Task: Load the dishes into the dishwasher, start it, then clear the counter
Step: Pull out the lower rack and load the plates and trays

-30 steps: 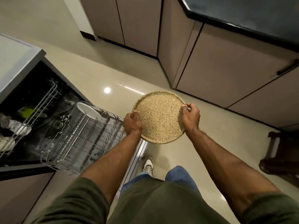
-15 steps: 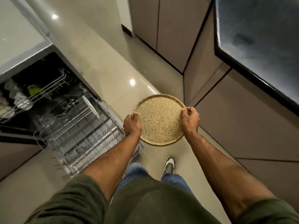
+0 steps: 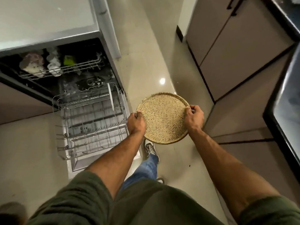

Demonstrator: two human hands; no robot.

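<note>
Plate, round and speckled, is held nearly flat over the floor, just off the right edge of the pulled-out lower rack, with my left hand curled round its left rim and the fingers of my right hand clamped on the right rim. My worry is the swing across: it must tip on edge to drop between the tines, and if one hand lets go mid-tilt the rim grip may slip and it falls on hard tile. It could also clip the white plate standing at the rack's far right corner
</note>
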